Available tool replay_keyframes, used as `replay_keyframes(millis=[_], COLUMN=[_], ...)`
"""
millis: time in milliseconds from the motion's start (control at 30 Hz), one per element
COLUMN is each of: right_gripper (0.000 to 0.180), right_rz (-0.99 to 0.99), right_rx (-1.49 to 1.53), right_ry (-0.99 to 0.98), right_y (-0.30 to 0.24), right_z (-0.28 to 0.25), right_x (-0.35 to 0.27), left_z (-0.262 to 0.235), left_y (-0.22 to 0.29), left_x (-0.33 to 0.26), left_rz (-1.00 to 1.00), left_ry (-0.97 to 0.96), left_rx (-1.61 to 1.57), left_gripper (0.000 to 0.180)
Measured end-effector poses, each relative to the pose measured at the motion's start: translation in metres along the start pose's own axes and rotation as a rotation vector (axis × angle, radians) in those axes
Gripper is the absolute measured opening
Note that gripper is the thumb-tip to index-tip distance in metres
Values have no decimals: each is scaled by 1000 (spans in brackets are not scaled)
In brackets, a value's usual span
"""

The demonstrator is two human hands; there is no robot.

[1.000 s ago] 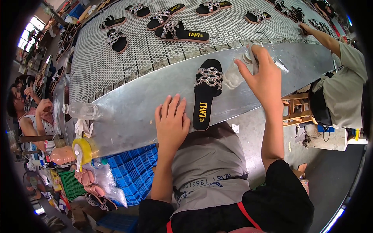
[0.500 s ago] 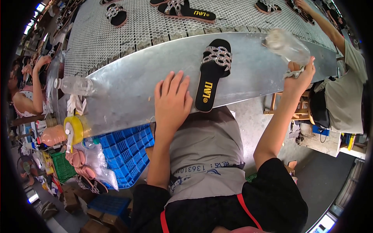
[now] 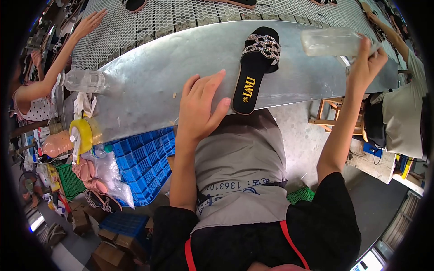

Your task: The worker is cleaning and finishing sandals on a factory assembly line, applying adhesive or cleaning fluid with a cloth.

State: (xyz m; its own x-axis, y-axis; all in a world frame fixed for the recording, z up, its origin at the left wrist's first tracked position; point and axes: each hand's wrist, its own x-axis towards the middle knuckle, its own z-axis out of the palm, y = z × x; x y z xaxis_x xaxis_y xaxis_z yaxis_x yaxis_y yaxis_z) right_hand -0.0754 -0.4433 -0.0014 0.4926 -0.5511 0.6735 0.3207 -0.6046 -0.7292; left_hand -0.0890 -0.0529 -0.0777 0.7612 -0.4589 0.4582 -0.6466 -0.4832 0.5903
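A black flat slide sandal [image 3: 249,90] with a rhinestone strap lies sole down on the metal tabletop, its heel at the near edge. My left hand [image 3: 202,103] is open over that edge just left of the sandal, fingers stretched and holding nothing. Off to the right, my right hand [image 3: 366,65] has its fingers closed about the end of a clear plastic bottle [image 3: 327,42], which is level at the table's right part. Something whitish, perhaps a cloth, shows by these fingers; its kind is unclear.
Beyond the metal table [image 3: 158,86] runs a mesh conveyor [image 3: 181,12] carrying more sandals. At left stand another clear bottle [image 3: 86,81] and a yellow tape roll [image 3: 82,135]. A blue crate [image 3: 144,167] sits below. Co-workers' arms reach in on both sides.
The bottle has swung from tilted to level, and my right hand has moved right and up with it. My left thumb has spread. The view has shifted; the sandal still lies on the table.
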Motion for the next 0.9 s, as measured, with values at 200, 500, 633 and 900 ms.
replay_keyframes(millis=[200,500,633,900], right_gripper=[61,44,23,37], right_rz=[-220,-156,-154,-445], right_rx=[-514,-348,72,-131], right_ry=[-236,-262,-8,-896], right_y=[-8,-20,-53,-93], right_z=[22,24,23,39], right_x=[-17,-7,-46,-169], left_z=[-8,0,5,36], left_y=[-3,3,14,30], left_x=[-3,-8,-11,-27], left_rz=[63,50,0,-69], left_ry=[-160,-164,-140,55], left_rx=[-65,1,39,158], left_gripper=[63,75,92,103])
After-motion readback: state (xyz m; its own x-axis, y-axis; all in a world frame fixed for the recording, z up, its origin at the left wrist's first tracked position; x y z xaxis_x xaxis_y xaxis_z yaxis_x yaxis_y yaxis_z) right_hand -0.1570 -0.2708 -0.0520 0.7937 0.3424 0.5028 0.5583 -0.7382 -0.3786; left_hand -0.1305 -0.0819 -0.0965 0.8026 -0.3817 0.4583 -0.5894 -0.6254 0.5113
